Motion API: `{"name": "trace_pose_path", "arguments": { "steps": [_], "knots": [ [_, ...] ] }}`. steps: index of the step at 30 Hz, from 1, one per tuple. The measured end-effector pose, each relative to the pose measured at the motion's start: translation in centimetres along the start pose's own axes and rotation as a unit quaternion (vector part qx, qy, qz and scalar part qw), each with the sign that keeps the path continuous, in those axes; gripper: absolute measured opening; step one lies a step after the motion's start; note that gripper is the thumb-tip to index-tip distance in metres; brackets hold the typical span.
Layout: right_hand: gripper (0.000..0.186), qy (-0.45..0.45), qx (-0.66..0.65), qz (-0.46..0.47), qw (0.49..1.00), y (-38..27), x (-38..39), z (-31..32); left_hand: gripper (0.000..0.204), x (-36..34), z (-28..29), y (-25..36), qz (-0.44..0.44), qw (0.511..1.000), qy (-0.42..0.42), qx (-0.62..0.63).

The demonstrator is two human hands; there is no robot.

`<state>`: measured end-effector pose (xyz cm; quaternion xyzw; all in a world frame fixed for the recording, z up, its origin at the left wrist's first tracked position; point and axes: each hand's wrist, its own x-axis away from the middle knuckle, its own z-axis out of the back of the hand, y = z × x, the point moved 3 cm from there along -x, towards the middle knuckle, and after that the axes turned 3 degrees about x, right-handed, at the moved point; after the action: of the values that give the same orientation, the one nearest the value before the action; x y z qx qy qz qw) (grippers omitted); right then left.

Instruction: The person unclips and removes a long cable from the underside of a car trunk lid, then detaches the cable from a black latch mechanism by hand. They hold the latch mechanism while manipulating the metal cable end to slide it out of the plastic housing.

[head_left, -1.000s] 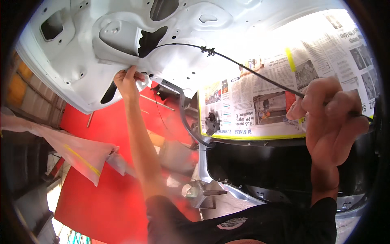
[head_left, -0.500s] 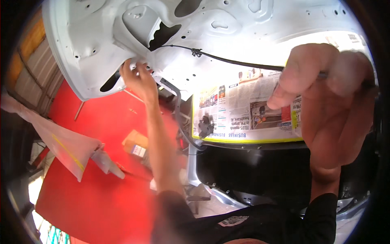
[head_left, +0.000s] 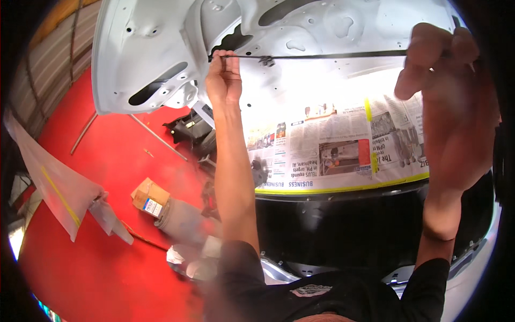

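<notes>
A thin black cable (head_left: pixel 338 55) stretches nearly level across the underside of a raised white car lid (head_left: pixel 120 64). At its left end my left hand (head_left: pixel 225 80) pinches it between thumb and fingers, just below a dark jagged opening (head_left: pixel 236 40) in the lid. Close to the camera, my raised right hand (head_left: pixel 453 91) has its fingers curled around the cable's right part; its palm side is blurred. A small dark clip or knot (head_left: pixel 266 61) sits on the cable, a little right of my left hand.
Newspaper (head_left: pixel 343 155) edged with yellow tape covers the car's glass behind the dark compartment opening (head_left: pixel 343 225). At left, a translucent plastic sheet (head_left: pixel 59 188) hangs over the red floor (head_left: pixel 86 257). A cardboard box (head_left: pixel 150 196) and metal rods lie there.
My left hand has moved up and right from the lid's lower edge onto the cable. My right hand has risen, and the cable now runs straighter. The view has shifted too.
</notes>
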<state>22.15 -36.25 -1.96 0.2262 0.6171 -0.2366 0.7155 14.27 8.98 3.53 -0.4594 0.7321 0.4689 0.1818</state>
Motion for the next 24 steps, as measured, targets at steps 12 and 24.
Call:
{"name": "trace_pose_path", "arguments": {
  "steps": [12, 24],
  "knots": [
    [0.043, 0.077, 0.042, -0.098, 0.991, 2.4, -0.9, 5.9, 0.021, 0.2, -2.1, -0.2, -0.032, 0.995, 0.078, 0.049],
    [0.038, 0.022, 0.019, -0.098, 0.995, 3.5, -7.1, 5.2, 0.016, 0.2, -3.7, 0.6, -0.078, 0.975, 0.197, -0.062]
  ]
}}
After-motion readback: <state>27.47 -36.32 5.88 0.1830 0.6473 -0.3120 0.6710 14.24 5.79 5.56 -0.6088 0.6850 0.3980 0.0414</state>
